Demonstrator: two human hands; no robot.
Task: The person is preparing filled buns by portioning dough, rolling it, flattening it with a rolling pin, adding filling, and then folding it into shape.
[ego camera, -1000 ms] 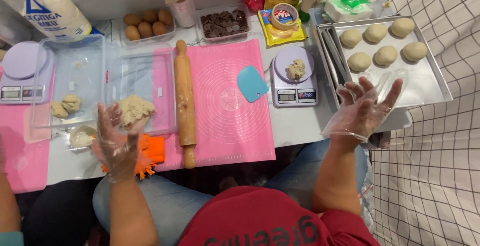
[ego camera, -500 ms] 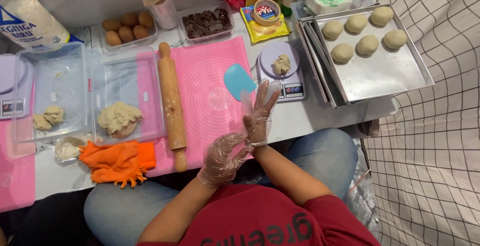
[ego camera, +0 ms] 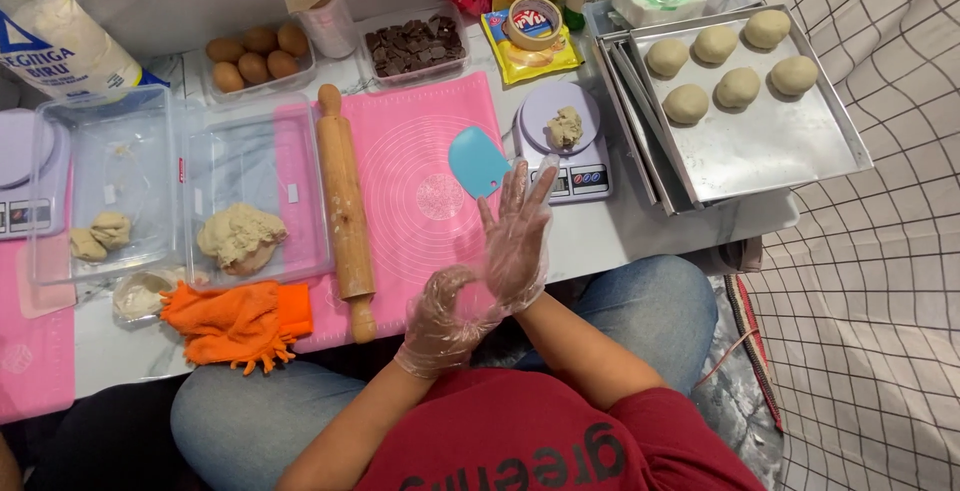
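Both my hands wear thin clear plastic gloves and meet over the front edge of the pink silicone mat (ego camera: 420,161). My right hand (ego camera: 517,236) is upright with its fingers spread and holds nothing. My left hand (ego camera: 440,319) pinches the glove at the right hand's wrist. A blue plastic scraper (ego camera: 477,162) lies on the mat just beyond the fingertips. A small lump of dough (ego camera: 565,127) sits on the purple kitchen scale (ego camera: 565,146). A wooden rolling pin (ego camera: 345,209) lies along the mat's left side.
A clear tub holds a dough mass (ego camera: 240,236); a second tub (ego camera: 105,186) holds two small pieces. Orange gloves (ego camera: 235,321) lie at the table edge. A metal tray (ego camera: 770,141) with several dough balls stands at right. Eggs (ego camera: 255,51), chocolate pieces (ego camera: 412,43) and a flour bag (ego camera: 55,36) line the back.
A second ago my hands were wide apart, the left at the dough tub, the right by the tray. They have come together in front of me, the left now at the right wrist.
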